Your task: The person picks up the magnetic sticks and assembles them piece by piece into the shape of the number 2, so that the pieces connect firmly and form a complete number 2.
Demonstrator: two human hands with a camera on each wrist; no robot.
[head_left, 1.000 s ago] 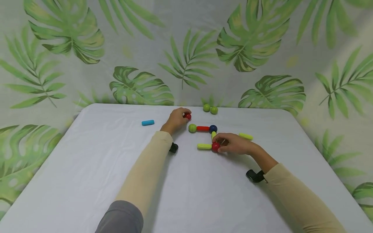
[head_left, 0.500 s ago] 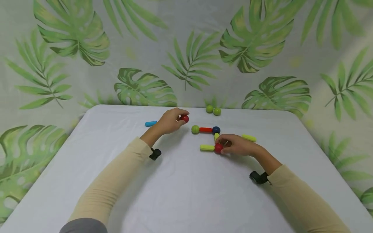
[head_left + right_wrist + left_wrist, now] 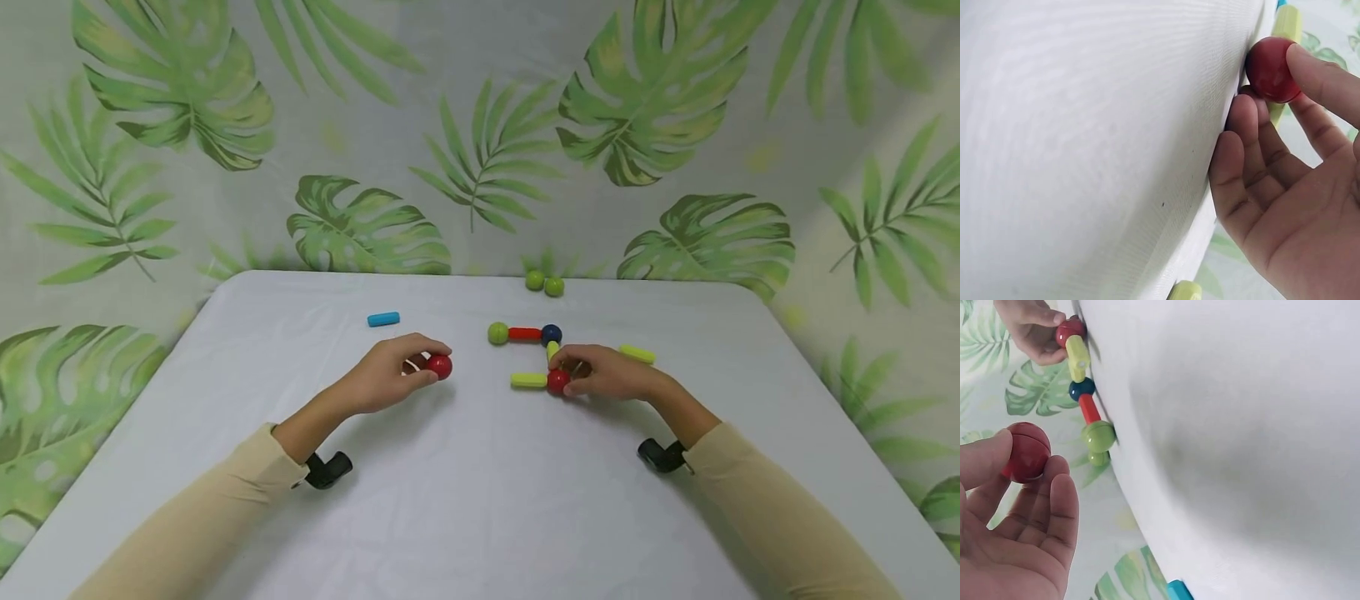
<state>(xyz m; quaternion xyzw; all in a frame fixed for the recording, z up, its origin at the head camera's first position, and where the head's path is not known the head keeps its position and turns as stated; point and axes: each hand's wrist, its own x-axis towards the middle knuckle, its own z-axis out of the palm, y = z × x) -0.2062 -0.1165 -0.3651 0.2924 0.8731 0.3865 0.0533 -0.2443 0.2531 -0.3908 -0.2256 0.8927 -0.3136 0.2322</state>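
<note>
My left hand (image 3: 387, 375) pinches a loose red ball (image 3: 439, 366) between thumb and fingers, held above the table; the left wrist view shows the same red ball (image 3: 1027, 452) with a groove round it. My right hand (image 3: 606, 372) pinches another red ball (image 3: 558, 382), the corner of a joined chain lying on the table. From that ball a yellow-green stick (image 3: 528, 381) points left. A second yellow-green stick (image 3: 552, 350), partly hidden by my fingers, leads to a dark blue ball (image 3: 551, 335). A red stick (image 3: 525, 334) joins the blue ball to a green ball (image 3: 498, 333).
A blue stick (image 3: 383, 319) lies at the back left of the white table (image 3: 465, 500). Two green balls (image 3: 534, 280) sit at the far edge. Behind my right hand lies a loose yellow-green stick (image 3: 637, 354). A leaf-print cloth (image 3: 495, 158) hangs behind the table.
My left hand has carried its red ball from beside the green ball back toward me and to the left. The right hand keeps its hold on the corner ball, and the chain has not moved.
</note>
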